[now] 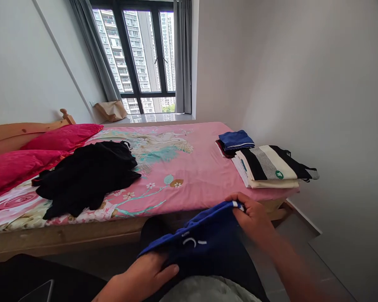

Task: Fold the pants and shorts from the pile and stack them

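Blue shorts (214, 235) with a white drawstring at the waist hang stretched between my two hands, above my lap. At the right end of the waistband, my right hand (255, 218) pinches the edge beside a small white stripe. My left hand (145, 270) grips the other end; its fingers are partly hidden by the cloth and its thumb lies on the near side. The waistband slants, higher on the right. The lower part of the shorts runs down into shadow, where its outline is hard to make out.
On the pink floral bed (195, 184) lies a heap of black clothing (94, 176) at left. Folded blue cloth (237, 139) and a folded striped garment (271, 163) stack at right. Red pillows (63, 136) rest by the headboard. A phone-like object (39, 291) lies lower left.
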